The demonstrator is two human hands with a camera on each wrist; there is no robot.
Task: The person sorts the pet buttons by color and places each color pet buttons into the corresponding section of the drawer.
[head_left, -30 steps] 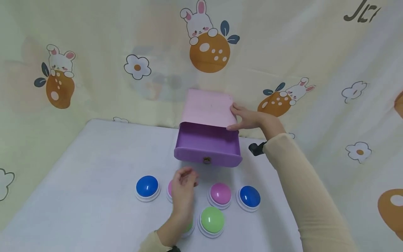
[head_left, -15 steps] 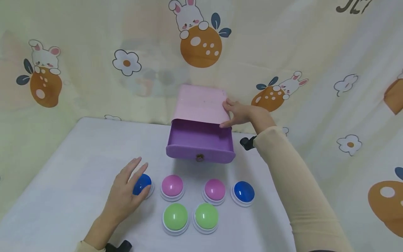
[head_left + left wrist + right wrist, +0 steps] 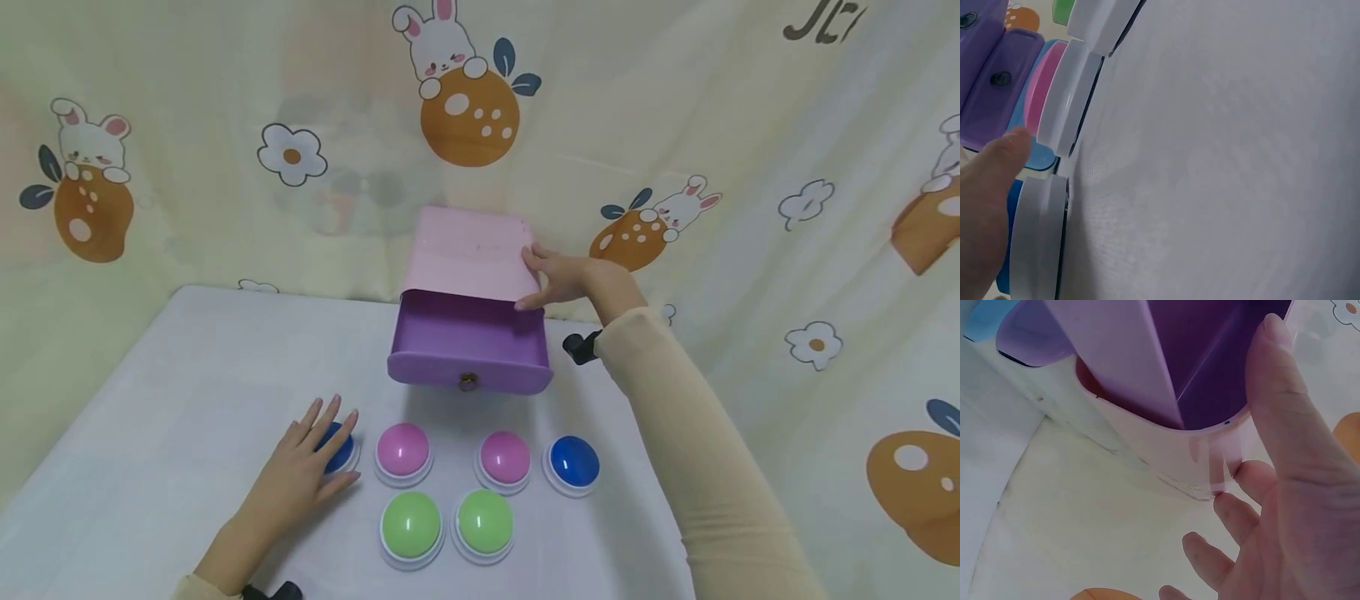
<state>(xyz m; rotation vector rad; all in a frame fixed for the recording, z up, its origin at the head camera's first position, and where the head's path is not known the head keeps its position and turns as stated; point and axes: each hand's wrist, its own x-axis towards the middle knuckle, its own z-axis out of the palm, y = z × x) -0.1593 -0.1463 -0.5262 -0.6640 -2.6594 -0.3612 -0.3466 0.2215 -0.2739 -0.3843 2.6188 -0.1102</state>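
Note:
My left hand (image 3: 288, 479) lies spread over the left blue dome button (image 3: 342, 457), fingers straight and partly covering it. Whether they touch it, I cannot tell. At the back of the table stands a small pink drawer cabinet (image 3: 467, 258), its purple top drawer (image 3: 427, 368) pulled out. That drawer looks bare inside and has a round knob (image 3: 468, 382). My right hand (image 3: 566, 279) rests on the cabinet's right edge. In the right wrist view its thumb (image 3: 1279, 381) lies straight along the rim, while two fingertips touch the side wall.
Two pink dome buttons (image 3: 403, 448), two green ones (image 3: 411, 525) and another blue one (image 3: 574, 461) stand on the white table (image 3: 187, 400). Lower drawer fronts, purple (image 3: 1000, 94) and light blue (image 3: 1040, 156), show in the left wrist view. A printed curtain (image 3: 360, 83) hangs behind.
My left hand has moved left from in front of the drawer to the left blue button, and its fingers have spread. The right hand stays on the cabinet. The head view has shifted slightly.

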